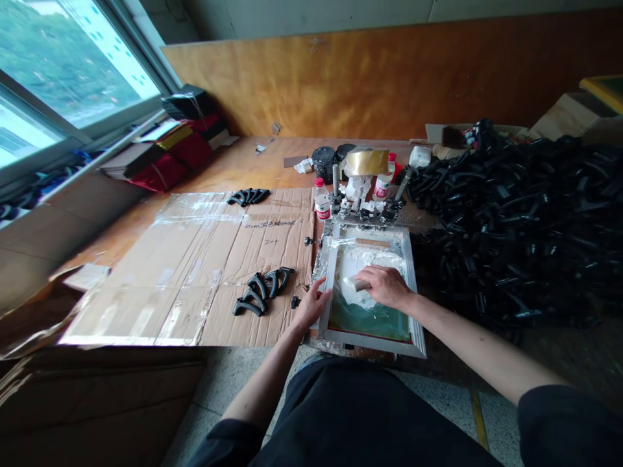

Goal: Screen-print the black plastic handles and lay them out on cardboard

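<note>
A metal-framed screen (418, 324) lies in front of me, its mesh green near me and smeared with white paste (389, 259) farther up. Over the mesh, my right hand (386, 285) is closed on a small pale block (360, 285), whose lower edge meets the white smear. My left hand (313, 303) is at the frame's left side, fingers apart, fingertips by the metal edge; whether it grips anything is not clear. Left of it, several curved black parts (257, 292) rest on flattened cardboard (185, 272). A wooden strip (372, 242) shows at the screen's far end.
A big heap of black parts (525, 227) covers the right side. Behind the screen stand a clamp mechanism, red-capped bottles (322, 200), a dark tub (324, 162) and a tape roll (366, 161). More black parts (248, 196) lie on the cardboard's far edge.
</note>
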A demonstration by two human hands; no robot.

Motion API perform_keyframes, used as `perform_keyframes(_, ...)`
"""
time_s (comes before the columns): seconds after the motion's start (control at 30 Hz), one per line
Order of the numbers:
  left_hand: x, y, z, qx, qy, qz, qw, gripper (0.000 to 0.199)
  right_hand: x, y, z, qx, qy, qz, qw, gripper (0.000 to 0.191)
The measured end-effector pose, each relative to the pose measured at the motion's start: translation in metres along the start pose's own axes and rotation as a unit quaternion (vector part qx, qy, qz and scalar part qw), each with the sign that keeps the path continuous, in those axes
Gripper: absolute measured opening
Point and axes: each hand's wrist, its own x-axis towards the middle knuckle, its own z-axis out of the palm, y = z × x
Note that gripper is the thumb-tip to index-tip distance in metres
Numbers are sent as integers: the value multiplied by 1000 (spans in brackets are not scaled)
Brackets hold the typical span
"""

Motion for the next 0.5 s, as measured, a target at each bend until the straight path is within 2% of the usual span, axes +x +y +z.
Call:
perform_keyframes(0.07,-1,2,-1,-7,2,-1,1000,61,-5,-3,6,0,12,-14,1000,25)
perform_keyframes(0.13,-2,4,-1,-9,4,-2,1000,61,-12,-4,10,21,-7,-36,999,24)
perform_keyframes(0.23,-5,9,-3,-20,2,-5,1000,61,-4,3,2,52,4,17,999,21)
perform_keyframes(0.33,-11,21,-11,-38,-15,-1,999,65,32,18,-19,42,55,111,991,44)
perform_keyframes(0.4,-17,37,-21,-69,-28,9,997,68,55,31,-39,12,73,158,985,55)
perform_keyframes(0.5,-27,70,-37,-132,-32,33,990,65,63,63,-71,-11,126,206,970,54)
